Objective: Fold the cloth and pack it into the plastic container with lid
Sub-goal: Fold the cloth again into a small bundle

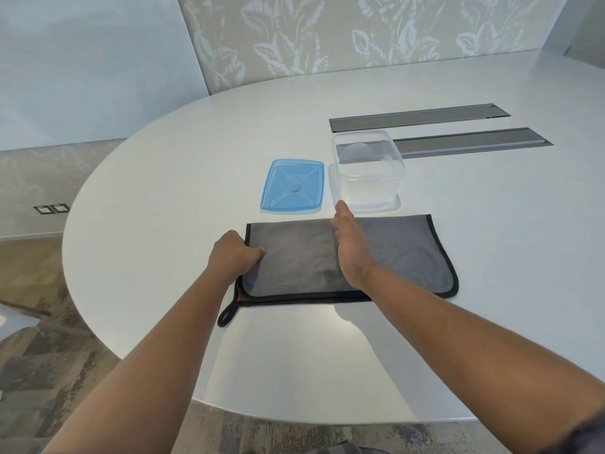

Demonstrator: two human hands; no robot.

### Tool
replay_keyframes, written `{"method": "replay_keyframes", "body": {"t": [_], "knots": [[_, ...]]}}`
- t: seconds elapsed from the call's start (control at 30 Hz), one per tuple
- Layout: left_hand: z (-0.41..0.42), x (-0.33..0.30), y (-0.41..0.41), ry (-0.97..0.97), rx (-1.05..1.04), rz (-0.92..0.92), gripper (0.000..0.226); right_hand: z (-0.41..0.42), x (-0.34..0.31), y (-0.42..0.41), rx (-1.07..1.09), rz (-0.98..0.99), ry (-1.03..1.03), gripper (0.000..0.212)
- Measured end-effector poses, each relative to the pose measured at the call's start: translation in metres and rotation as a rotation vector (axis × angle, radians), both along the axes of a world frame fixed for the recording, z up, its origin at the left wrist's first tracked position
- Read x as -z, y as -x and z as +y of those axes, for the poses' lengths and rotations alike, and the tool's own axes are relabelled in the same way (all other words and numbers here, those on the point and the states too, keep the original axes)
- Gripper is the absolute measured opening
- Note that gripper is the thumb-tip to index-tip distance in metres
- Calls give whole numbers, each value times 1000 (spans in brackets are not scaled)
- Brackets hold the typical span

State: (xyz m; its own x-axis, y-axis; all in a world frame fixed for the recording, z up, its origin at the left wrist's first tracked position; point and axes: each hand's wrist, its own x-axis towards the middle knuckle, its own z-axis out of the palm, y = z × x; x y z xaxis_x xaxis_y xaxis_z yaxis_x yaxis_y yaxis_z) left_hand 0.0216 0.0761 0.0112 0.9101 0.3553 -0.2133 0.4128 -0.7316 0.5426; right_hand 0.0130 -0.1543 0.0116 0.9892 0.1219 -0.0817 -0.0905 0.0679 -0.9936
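While the cloth [393,253] is gripped at its left edge by the left hand [234,255], it is pressed edge-on by the straight-fingered right hand [350,247].

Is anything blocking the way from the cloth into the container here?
Nothing visible does. The clear container stands open just beyond the grey cloth, and its blue lid lies apart on the table, to its left. Both hands are already on the cloth.
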Motion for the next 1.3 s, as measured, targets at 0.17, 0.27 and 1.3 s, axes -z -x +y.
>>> {"method": "replay_keyframes", "body": {"t": [0.17, 0.27, 1.3], "knots": [[0, 1, -1, 1, 19, 20, 42, 5, 7, -2, 23, 4, -16, 72], [-2, 0, -1, 2, 36, 24, 38, 8, 9, -2, 15, -27, -35, 65], [-121, -40, -20, 695, 226, -496, 35, -102, -35, -22, 32, 267, -65, 35]]}}
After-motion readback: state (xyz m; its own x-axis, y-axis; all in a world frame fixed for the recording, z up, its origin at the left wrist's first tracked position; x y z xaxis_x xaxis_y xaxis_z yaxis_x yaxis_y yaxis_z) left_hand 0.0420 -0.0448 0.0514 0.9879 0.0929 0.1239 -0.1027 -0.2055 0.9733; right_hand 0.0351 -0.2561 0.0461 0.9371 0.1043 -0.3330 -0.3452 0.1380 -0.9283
